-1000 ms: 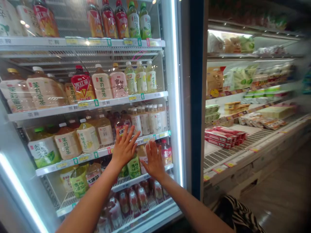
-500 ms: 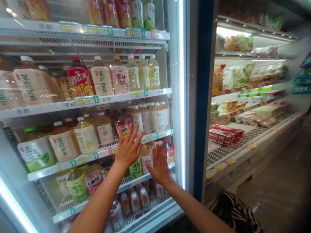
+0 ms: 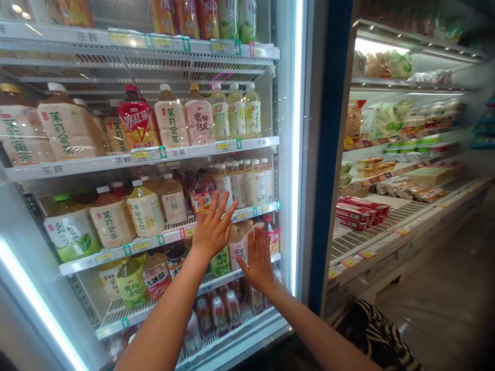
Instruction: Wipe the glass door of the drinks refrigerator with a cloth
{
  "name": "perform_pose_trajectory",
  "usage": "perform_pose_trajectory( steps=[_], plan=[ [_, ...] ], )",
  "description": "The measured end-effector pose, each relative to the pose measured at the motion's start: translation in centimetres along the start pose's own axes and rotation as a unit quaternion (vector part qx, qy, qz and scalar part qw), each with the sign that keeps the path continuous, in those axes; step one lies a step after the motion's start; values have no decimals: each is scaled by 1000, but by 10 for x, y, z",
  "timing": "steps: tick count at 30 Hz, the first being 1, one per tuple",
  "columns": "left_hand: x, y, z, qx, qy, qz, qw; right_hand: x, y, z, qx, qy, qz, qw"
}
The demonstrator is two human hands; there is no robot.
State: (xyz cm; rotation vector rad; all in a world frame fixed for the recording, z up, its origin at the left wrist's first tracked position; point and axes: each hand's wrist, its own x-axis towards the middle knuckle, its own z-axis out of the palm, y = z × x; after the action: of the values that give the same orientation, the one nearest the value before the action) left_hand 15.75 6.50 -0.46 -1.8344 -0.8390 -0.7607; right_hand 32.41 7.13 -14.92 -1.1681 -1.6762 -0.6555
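Observation:
My left hand (image 3: 212, 229) is raised with fingers spread, palm toward the drinks cooler. It holds nothing and covers part of a shelf edge and several bottles. Lower and to its right, my right hand (image 3: 258, 257) is also flat, fingers up and thumb out, holding nothing. Reflections suggest a glass door in front of the shelves; whether my palms touch it I cannot tell. Nearest my left hand are a dark tea bottle (image 3: 201, 188) and a white-labelled bottle (image 3: 223, 181). Around my right hand stand a pink-labelled bottle (image 3: 236, 246) and a red-labelled bottle (image 3: 273, 237).
Cooler shelves (image 3: 154, 157) carry rows of bottled tea. A bright light strip (image 3: 297, 154) and a dark blue post (image 3: 328, 154) edge the cooler. To the right, an open chilled display holds red boxes (image 3: 361, 212) and packaged food. Zebra-striped fabric (image 3: 386, 330) shows at bottom right.
The cooler and both hands have shifted slightly right in the picture. Both hands keep the same flat, raised pose before the shelves.

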Motion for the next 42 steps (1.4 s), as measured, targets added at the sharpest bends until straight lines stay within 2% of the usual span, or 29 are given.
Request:
perform_pose_trajectory(
  steps=[2, 5, 7, 9, 11, 13, 14, 15, 16, 20, 22, 24, 26, 28, 29, 30, 31, 35, 37, 38, 39, 42],
  plan=[
    [0, 0, 0, -6, -1, -1, 1000, 36, 13, -10, -10, 11, 24, 1000],
    [0, 0, -1, -24, -8, -7, 1000, 112, 37, -31, -41, 42, 60, 996],
    [1, 0, -1, -36, -12, -9, 999, 128, 43, -38, -46, 47, 71, 995],
    [1, 0, -1, -42, -12, -10, 999, 100, 37, -32, -31, 39, 76, 996],
    [1, -1, -1, -45, -10, -11, 999, 44, 23, -19, -10, 20, 64, 998],
    [2, -1, -1, -45, -11, -10, 999, -3, 12, -6, 0, -10, 20, 1000],
    [2, -1, -1, -45, -11, -10, 999, -12, 10, -3, 1, -18, 4, 1000],
    [2, -1, -1, -43, -11, -10, 999, -10, 10, -3, 0, -21, -4, 1000],
    [2, -1, -1, -42, -8, -9, 999, 4, 12, -6, -3, -17, -2, 1000],
    [2, 0, -2, -43, 3, -6, 999, 107, 28, -32, -20, 34, 45, 998],
    [3, 0, -2, -55, -1, -8, 998, 128, 28, -37, -21, 45, 63, 997],
    [3, 0, -2, -64, -5, -10, 998, 104, 18, -32, -15, 37, 66, 997],
    [3, 0, -2, -60, -2, -8, 998, 51, 4, -21, -11, 12, 34, 999],
    [3, 0, -2, -50, 5, -4, 999, 2, -4, -10, -13, -26, -55, 998],
    [2, 0, -2, -46, 7, -4, 999, -11, -5, -6, -14, -35, -84, 996],
    [2, 0, -1, -44, 7, -4, 999, -12, -3, -4, -15, -40, -102, 994],
    [2, 0, -1, -45, 6, -4, 999, -1, 0, -5, -17, -38, -102, 994],
    [2, -1, -1, -46, 2, -8, 999, 103, 17, -25, -49, 14, -8, 999],
    [2, -1, -2, -49, -1, -8, 999, 134, 18, -33, -61, 36, 24, 997],
    [2, -1, -2, -51, -2, -8, 999, 133, 16, -33, -60, 37, 30, 997],
    [2, -1, -2, -52, -3, -8, 999, 121, 13, -31, -54, 32, 29, 998],
    [2, -1, -1, -56, -2, -8, 998, 42, 3, -17, -28, -2, -23, 999]
  ],
)
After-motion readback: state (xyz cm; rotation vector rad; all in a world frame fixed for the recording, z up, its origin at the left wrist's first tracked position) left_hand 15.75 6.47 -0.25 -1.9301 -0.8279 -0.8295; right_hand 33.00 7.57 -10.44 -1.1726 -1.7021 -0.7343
